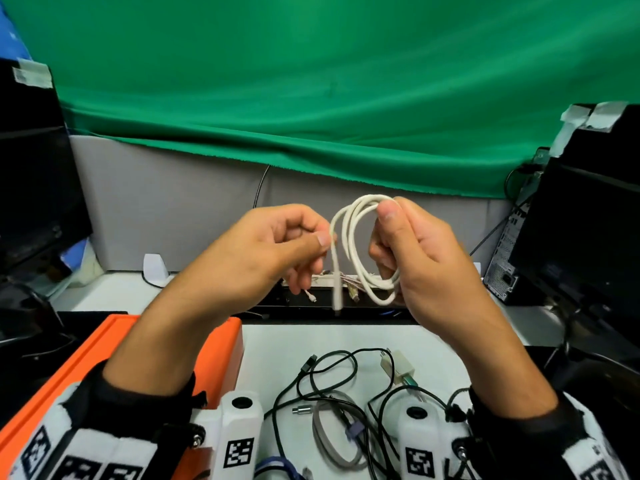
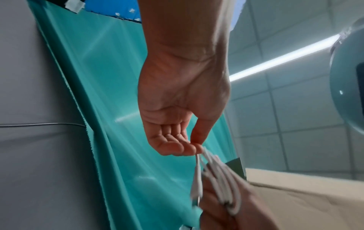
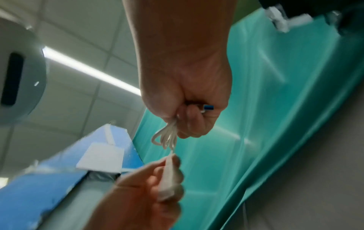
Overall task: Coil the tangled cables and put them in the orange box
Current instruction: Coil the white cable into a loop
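A white cable (image 1: 358,244) hangs in several loops in mid-air above the table. My right hand (image 1: 408,244) grips the bundle of loops, thumb pressed on top; the right wrist view shows those loops (image 3: 167,137) sticking out of its fist beside a blue plug tip (image 3: 208,107). My left hand (image 1: 277,244) pinches the cable's free end near its long white plug (image 1: 336,289), which hangs down. In the left wrist view the thumb and fingers pinch the strand (image 2: 199,149). The orange box (image 1: 221,344) sits low at the left, under my left forearm.
A tangle of black, grey and blue cables (image 1: 346,393) with a beige connector (image 1: 401,368) lies on the white table (image 1: 277,344) below my hands. Dark monitors (image 1: 588,237) stand at both sides. A green cloth (image 1: 311,81) hangs behind.
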